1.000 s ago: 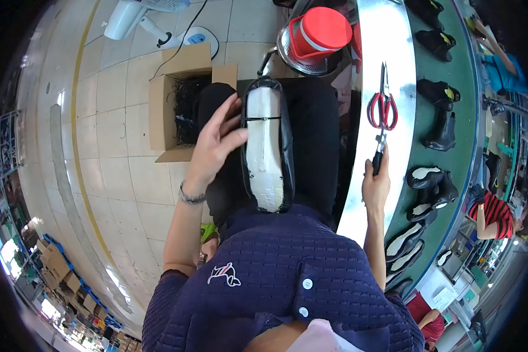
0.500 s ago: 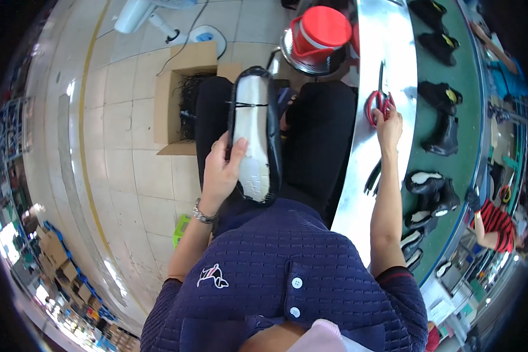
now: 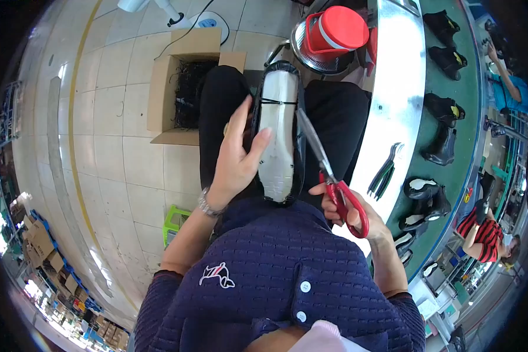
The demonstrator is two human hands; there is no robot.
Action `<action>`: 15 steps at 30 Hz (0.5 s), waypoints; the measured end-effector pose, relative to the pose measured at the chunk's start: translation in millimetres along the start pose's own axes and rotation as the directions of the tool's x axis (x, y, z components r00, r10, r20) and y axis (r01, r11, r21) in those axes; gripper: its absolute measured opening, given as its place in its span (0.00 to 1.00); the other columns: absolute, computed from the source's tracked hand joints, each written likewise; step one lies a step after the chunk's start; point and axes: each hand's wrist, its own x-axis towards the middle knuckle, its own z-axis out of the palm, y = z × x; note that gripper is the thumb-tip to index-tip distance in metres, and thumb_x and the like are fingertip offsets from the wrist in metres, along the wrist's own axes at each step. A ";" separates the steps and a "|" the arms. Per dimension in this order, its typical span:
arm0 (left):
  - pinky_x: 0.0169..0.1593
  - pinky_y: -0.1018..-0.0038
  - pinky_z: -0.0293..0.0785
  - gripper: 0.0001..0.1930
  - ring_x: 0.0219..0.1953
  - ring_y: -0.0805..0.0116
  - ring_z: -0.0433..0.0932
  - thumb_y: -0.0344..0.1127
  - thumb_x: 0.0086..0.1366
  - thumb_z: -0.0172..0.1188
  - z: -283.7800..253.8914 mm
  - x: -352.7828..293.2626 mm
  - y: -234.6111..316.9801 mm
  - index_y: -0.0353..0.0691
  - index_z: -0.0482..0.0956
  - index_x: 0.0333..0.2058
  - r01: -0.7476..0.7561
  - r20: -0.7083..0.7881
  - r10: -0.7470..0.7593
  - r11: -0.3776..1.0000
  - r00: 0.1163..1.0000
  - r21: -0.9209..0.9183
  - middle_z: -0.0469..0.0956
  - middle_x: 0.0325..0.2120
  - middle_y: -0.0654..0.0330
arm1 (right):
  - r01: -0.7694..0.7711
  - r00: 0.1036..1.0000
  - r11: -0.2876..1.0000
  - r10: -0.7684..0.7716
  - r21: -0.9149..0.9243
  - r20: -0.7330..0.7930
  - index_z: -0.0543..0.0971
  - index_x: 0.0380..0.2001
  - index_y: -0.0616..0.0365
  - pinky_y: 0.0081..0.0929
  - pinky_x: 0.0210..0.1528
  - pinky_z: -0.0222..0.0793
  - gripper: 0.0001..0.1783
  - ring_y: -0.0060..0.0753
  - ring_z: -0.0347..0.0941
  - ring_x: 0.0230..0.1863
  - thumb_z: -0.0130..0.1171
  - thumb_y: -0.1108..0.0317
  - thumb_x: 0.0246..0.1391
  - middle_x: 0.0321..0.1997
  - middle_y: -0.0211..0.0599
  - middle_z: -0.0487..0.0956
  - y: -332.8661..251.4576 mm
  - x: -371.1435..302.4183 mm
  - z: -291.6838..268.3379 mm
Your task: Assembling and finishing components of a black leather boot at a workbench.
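A black shoe (image 3: 278, 144), its pale sole side up, rests over my lap with a thin black cord tied across it. My left hand (image 3: 236, 159) holds the shoe along its left side, the thumb lying on the pale sole and the fingers stretched beside the edge. My right hand (image 3: 371, 220) grips red-handled scissors (image 3: 330, 176), fingers through the loops. The blades point up and away, along the shoe's right edge, close to it; whether they touch cannot be told. On the metal bench at my right lie pliers (image 3: 385, 178) with dark green handles.
A cardboard box (image 3: 176, 138) with black scraps stands open beyond my left knee. Ahead, a red bucket (image 3: 341, 35) sits on a round stool. Several black shoes (image 3: 443, 108) line the green conveyor belt (image 3: 413, 161) past the bench. Another person (image 3: 481, 232) works at the far right.
My right hand has picked the scissors up off the bench and brought them to the shoe's right side. The shoe has moved right, and my left fingers have stretched out.
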 end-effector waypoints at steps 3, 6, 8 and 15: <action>0.58 0.66 0.66 0.29 0.55 0.53 0.71 0.39 0.66 0.58 6.9 26.8 3.2 0.35 0.62 0.62 -0.258 -0.066 0.292 0.915 0.954 0.311 0.66 0.57 0.44 | -0.102 0.992 0.982 0.113 0.159 -0.058 0.69 0.54 0.64 0.11 0.25 0.62 0.37 0.11 0.63 0.24 0.63 0.46 0.53 0.28 0.22 0.66 -5.2 7.3 21.6; 0.56 0.63 0.68 0.23 0.55 0.46 0.71 0.38 0.64 0.59 16.7 34.9 4.8 0.39 0.71 0.57 -0.371 -0.057 0.429 0.833 0.901 0.411 0.66 0.57 0.41 | -0.129 0.977 0.987 0.110 -0.093 -0.184 0.70 0.48 0.63 0.13 0.21 0.57 0.54 0.15 0.59 0.22 0.42 0.18 0.43 0.25 0.24 0.63 -11.2 23.0 39.2; 0.51 0.66 0.73 0.16 0.51 0.50 0.75 0.36 0.64 0.60 20.5 31.6 1.1 0.43 0.79 0.51 -0.337 -0.066 0.401 0.838 0.914 0.429 0.67 0.58 0.44 | -0.117 0.974 0.985 0.138 0.126 -0.178 0.73 0.41 0.61 0.14 0.21 0.62 0.29 0.15 0.64 0.21 0.51 0.40 0.60 0.24 0.24 0.67 -7.0 31.9 37.3; 0.51 0.70 0.72 0.10 0.48 0.58 0.77 0.30 0.57 0.65 17.8 36.2 2.4 0.45 0.86 0.39 -0.415 -0.085 0.594 0.650 0.800 0.636 0.77 0.50 0.54 | -0.183 0.872 0.940 0.019 -0.289 -0.490 0.70 0.21 0.56 0.19 0.15 0.61 0.26 0.19 0.65 0.14 0.53 0.45 0.61 0.15 0.25 0.68 12.6 31.2 42.3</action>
